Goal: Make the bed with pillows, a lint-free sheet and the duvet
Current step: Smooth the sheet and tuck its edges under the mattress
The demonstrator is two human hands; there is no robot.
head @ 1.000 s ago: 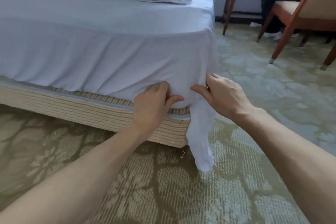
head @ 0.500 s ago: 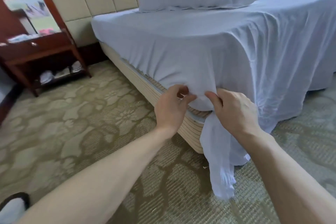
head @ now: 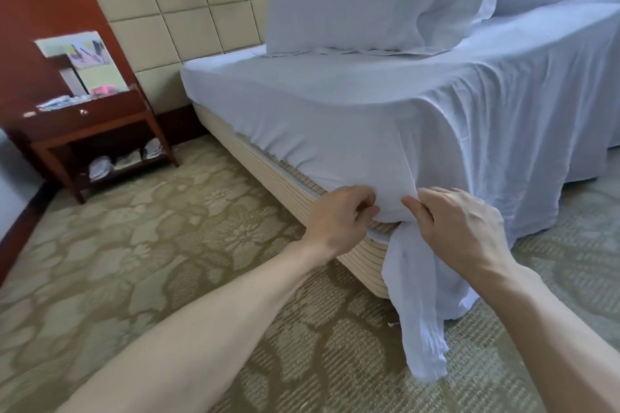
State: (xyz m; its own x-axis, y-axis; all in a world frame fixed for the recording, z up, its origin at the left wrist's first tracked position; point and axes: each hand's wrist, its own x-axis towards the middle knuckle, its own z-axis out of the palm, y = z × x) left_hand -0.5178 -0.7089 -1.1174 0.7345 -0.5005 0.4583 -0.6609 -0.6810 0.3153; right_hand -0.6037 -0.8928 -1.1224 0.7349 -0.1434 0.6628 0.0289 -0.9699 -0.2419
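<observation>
Clamped fingers [head: 363, 198] of left hand [head: 339, 221] and right hand [head: 463, 231], curled together, on thin pale-blue fabric sheet [head: 335, 131] above corner of striped beige bed base [head: 362, 258]. Found its loose tail [head: 419, 329] hanging straight down beneath right hand, long axis vertical; judged right hand nearer for tucking.

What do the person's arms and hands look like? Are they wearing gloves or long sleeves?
No gloves and no long sleeves. The left hand and right hand are bare. The left forearm and right forearm are bare too, right to the picture's edge. No watch or bracelet shows.
</observation>
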